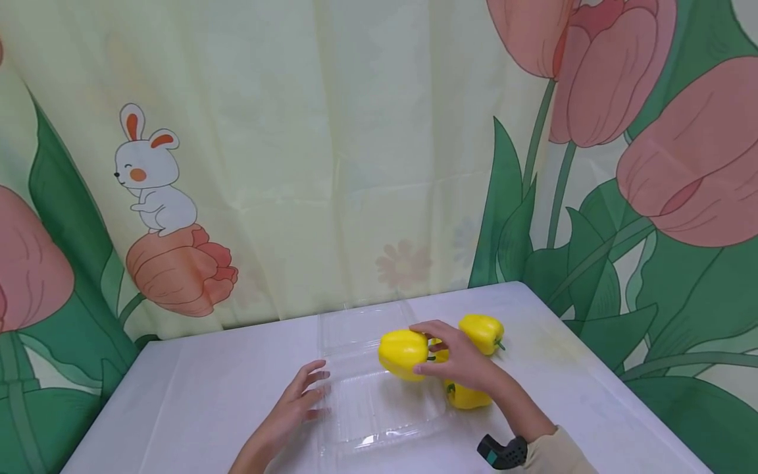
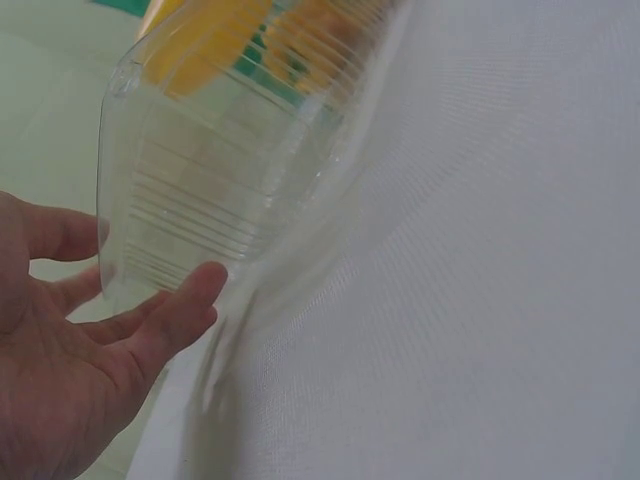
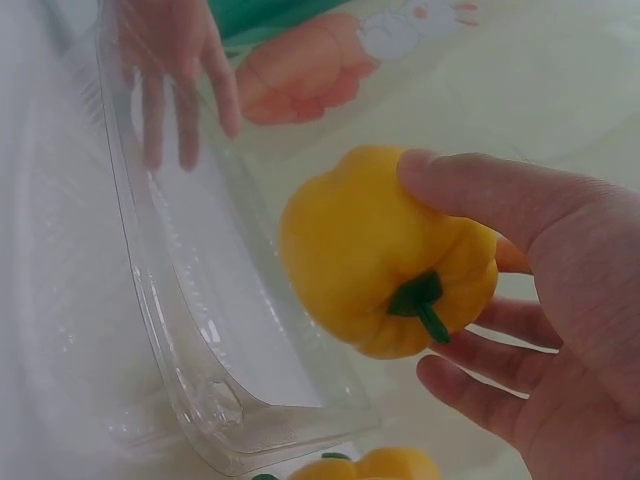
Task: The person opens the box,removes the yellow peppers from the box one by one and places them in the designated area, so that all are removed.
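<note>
In the head view my right hand [image 1: 458,355] holds a yellow bell pepper [image 1: 403,354] over the right part of a clear plastic container [image 1: 379,411]. The right wrist view shows the thumb on one side of this pepper [image 3: 370,250] and the fingers behind it, its green stem toward the palm. My left hand [image 1: 290,405] is at the container's left side, fingers extended. In the left wrist view those fingertips [image 2: 205,285] lie right at the container's clear wall [image 2: 190,200].
More yellow peppers lie right of the container: one at the back [image 1: 481,331], one at the front [image 1: 468,396], another partly hidden behind my right hand. The container's clear lid [image 1: 364,326] lies open toward the back. A printed curtain [image 1: 284,164] hangs behind the white table [image 1: 201,388].
</note>
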Demonstrator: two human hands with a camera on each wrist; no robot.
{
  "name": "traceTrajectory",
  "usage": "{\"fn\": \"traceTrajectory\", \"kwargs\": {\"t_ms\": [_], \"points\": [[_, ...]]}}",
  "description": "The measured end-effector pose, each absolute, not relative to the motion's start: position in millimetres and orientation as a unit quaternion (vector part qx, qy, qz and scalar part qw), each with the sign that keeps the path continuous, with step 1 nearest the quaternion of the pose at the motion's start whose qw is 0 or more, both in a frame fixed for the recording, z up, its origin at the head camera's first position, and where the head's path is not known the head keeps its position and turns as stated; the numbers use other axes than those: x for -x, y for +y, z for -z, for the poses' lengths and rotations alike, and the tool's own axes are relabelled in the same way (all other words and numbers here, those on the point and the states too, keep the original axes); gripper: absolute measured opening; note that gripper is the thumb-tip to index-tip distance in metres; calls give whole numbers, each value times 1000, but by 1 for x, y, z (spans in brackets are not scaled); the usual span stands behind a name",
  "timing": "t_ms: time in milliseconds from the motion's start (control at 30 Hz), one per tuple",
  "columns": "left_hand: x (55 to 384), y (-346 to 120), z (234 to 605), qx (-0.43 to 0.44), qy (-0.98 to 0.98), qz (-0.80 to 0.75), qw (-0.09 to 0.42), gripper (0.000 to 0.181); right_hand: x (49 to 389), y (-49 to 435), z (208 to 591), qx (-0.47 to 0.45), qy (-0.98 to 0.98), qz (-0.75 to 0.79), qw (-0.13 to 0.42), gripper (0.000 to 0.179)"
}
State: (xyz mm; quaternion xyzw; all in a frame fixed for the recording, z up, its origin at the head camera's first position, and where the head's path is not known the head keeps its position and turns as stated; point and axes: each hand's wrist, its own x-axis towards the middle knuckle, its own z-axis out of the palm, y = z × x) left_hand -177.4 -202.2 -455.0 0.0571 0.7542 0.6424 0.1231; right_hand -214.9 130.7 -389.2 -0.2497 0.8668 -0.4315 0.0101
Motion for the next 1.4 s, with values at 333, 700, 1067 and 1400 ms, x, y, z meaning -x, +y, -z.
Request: {"fn": "traceTrajectory", "kwargs": {"t_ms": [333,700,1067,1400], "points": [[177,-202,456,-52,758,-639,123,54,216,135,389,250,874,416,-3,66],[177,-202,456,-49,758,-639,123,55,216,137,390,240,876,418,1,67],[178,-202,456,-47,759,-637,124,55,215,140,386,235,880,412,-16,66],[178,-203,457,-46,760,-637,125,54,214,146,385,227,884,409,-20,66]]}}
